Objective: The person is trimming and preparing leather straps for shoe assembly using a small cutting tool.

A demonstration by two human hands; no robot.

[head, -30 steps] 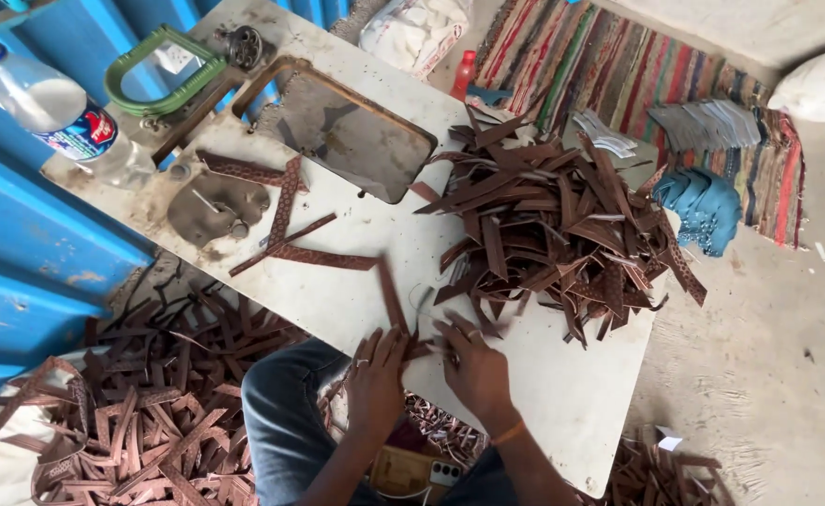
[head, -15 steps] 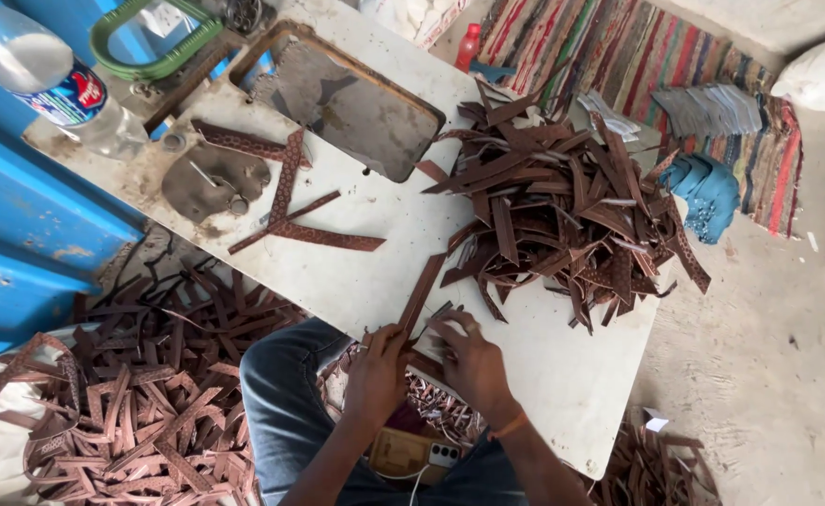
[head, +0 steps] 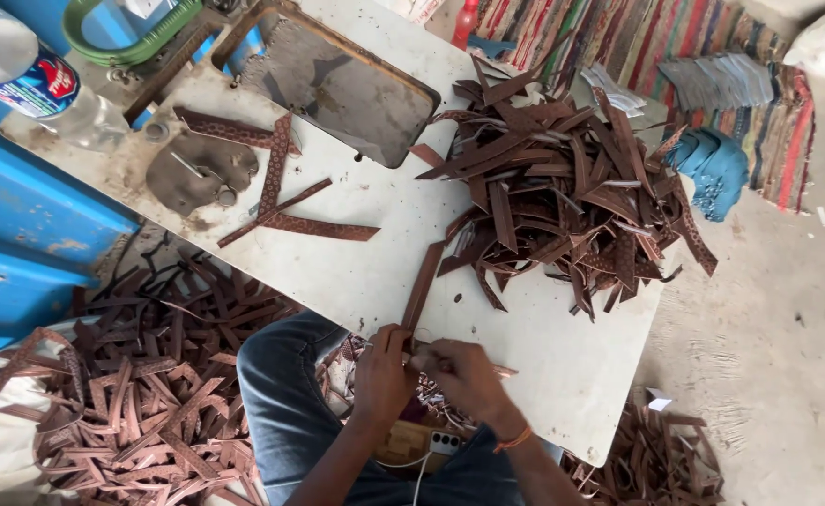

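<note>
Both hands have come closer to the table edge at lower centre. Left hand [head: 381, 375] and right hand [head: 464, 375] pinch one brown leather strip [head: 422, 289]; keep it flat and taut.

On the white bench [head: 356, 272] in front of me, the big heap of brown leather strips [head: 562, 187] lies to the right, with a few loose patterned strips [head: 281, 201] crossed over one another to the left of it and the dark rectangular cut-out panel [head: 337, 89] behind them. At the near edge my left hand [head: 382, 375] and right hand [head: 464, 375] sit side by side, touching, on the near end of a long brown strip [head: 423, 286] that runs away toward the heap. A clear plastic bottle [head: 33, 80] lies at the far left corner, and below the bench's left side a second pile of cut strips [head: 141, 384] covers the floor beside my knee.
</note>
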